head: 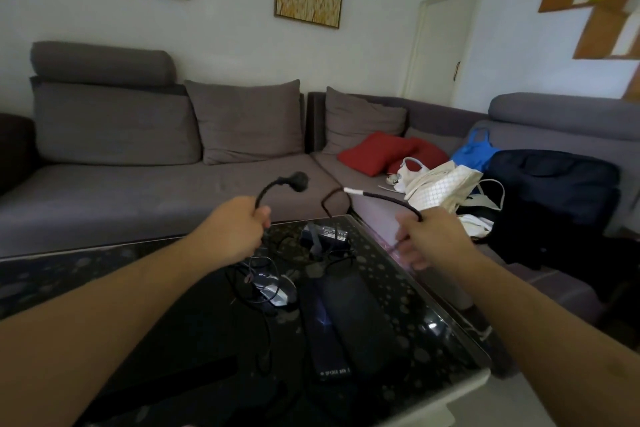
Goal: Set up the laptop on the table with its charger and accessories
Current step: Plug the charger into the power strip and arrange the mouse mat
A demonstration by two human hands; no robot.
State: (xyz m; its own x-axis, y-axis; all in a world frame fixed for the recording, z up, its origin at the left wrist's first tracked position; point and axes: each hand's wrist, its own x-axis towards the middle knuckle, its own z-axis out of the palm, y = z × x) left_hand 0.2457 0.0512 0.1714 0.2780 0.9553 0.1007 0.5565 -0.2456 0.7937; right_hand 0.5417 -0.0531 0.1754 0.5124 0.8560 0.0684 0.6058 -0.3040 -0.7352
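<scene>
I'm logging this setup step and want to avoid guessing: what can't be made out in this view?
- Head view: the cable's middle run is hidden behind the right hand.
- The adapter's label is too blurred to read.
- The left hand's fingers are turned away from the camera.
- Plug prongs: blurred.
- The laptop is not discernible on the dark table.

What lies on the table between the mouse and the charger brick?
Head view: loose black cable loops across the glass table between the mouse and charger brick.

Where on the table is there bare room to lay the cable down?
The table looks bare left of the mouse, under the left forearm, though it is dark there. Crowded: the far end with the charger brick and looped cable, and the strip with the mouse pad toward the right edge.
</scene>
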